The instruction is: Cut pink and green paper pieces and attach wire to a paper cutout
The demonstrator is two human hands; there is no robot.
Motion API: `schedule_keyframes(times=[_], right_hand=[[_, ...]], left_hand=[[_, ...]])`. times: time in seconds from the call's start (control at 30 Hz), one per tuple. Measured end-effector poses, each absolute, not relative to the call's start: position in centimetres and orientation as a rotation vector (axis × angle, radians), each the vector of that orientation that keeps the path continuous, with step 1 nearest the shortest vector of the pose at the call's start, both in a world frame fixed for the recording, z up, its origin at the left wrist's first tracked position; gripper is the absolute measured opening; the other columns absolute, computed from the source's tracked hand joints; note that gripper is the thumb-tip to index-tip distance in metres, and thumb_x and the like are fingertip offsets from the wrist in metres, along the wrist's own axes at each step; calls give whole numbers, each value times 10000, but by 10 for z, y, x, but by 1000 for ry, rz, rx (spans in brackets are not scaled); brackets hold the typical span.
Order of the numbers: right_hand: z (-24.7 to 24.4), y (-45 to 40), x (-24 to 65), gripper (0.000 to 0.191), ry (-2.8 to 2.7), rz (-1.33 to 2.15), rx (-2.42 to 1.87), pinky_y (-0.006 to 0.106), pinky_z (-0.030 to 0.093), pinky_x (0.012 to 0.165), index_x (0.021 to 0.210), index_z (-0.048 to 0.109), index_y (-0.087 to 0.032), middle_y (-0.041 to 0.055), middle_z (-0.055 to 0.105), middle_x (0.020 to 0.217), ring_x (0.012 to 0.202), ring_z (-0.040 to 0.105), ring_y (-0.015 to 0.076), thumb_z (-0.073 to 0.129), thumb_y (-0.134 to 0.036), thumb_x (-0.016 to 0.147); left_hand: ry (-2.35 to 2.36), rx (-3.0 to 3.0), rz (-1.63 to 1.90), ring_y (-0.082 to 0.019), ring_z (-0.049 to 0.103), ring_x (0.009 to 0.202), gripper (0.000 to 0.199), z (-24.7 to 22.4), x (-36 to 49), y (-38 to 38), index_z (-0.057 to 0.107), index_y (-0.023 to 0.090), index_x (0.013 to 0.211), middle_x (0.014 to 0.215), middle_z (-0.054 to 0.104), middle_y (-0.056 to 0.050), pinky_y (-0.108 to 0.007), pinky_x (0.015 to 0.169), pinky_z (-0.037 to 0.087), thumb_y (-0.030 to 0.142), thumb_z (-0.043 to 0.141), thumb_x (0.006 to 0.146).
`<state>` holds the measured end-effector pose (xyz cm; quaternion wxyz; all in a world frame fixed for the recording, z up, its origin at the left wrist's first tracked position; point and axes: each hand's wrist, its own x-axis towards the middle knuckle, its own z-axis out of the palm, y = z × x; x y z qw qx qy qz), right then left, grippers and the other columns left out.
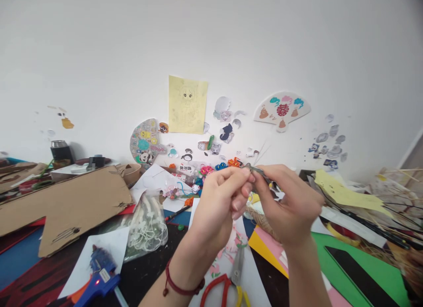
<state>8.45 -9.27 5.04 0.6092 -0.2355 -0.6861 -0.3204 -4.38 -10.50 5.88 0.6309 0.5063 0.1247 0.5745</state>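
Observation:
Both hands are raised over the table, fingertips pinched close together. A narrow grey-green thing (256,169) lies between them, with thin pale wire-like strands (262,151) rising above it; its kind does not show clearly. My left hand (220,196) has thumb and forefinger closed at its left end, the other fingers curled. My right hand (286,201) closes thumb and forefinger on it from the right. Under the hands, scissors (237,271) with red and yellow handles rest on a white sheet (257,285) beside a pink floral piece (216,260).
At the left lie a blue glue gun (104,276) with a lit red light, a cardboard piece (82,205) and a bag of white cords (148,223). Green paper (380,271) with a black phone-like slab (360,276) is at the right. Colourful flowers (206,170) stand behind.

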Motion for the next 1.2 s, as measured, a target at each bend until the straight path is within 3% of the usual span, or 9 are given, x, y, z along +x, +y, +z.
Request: schedule_keyframes(times=[0.13,0.27,0.4,0.5,0.67,0.9,1.2], right_hand=[[50,-92,84,143,-1572,-579,-599,250,467,591,843,641,-188,-4,639,710,618,559,112,626,-49,812],[50,-93,84,111,-1563,-504,-654,244,435,570,782,630,-183,-19,595,660,588,512,100,628,-80,822],[51,-95,84,83,-1571,-477,-671,246,416,567,809,634,-171,-9,599,666,597,498,99,637,-90,825],[51,-96,85,91,-1584,-491,-664,240,407,566,815,625,-168,-10,599,669,593,492,92,639,-78,822],[51,-95,86,110,-1622,-514,-634,235,414,580,834,617,-169,-7,601,686,606,495,92,645,-64,817],[50,-92,83,112,-1641,-540,-622,235,409,570,829,616,-166,2,592,685,592,481,94,628,-54,823],[49,-90,83,122,-1668,-654,-578,211,416,571,832,626,-147,18,623,700,627,527,88,627,-27,814]], left_hand=[[277,1195,1297,7,311,394,224,58,-41,-101,592,123,770,588,470,51,-123,346,238,305,562,896],[451,1455,1529,-19,409,423,248,56,-39,-98,575,144,795,626,541,34,-153,392,326,371,570,897],[757,1901,1866,-48,513,552,154,52,-42,-97,581,176,861,744,621,22,-181,527,420,325,613,881],[894,2226,2074,-61,534,610,71,48,-45,-96,588,182,897,797,642,14,-199,588,426,242,557,919],[1028,2370,2198,-70,532,614,97,45,-44,-93,577,169,899,759,623,14,-207,580,404,206,501,947],[1104,2190,2028,-65,504,558,178,47,-43,-97,544,157,797,659,592,25,-211,549,368,245,499,946],[538,1517,1552,-6,356,386,295,56,-47,-98,489,150,687,569,498,50,-151,383,265,332,543,913]])
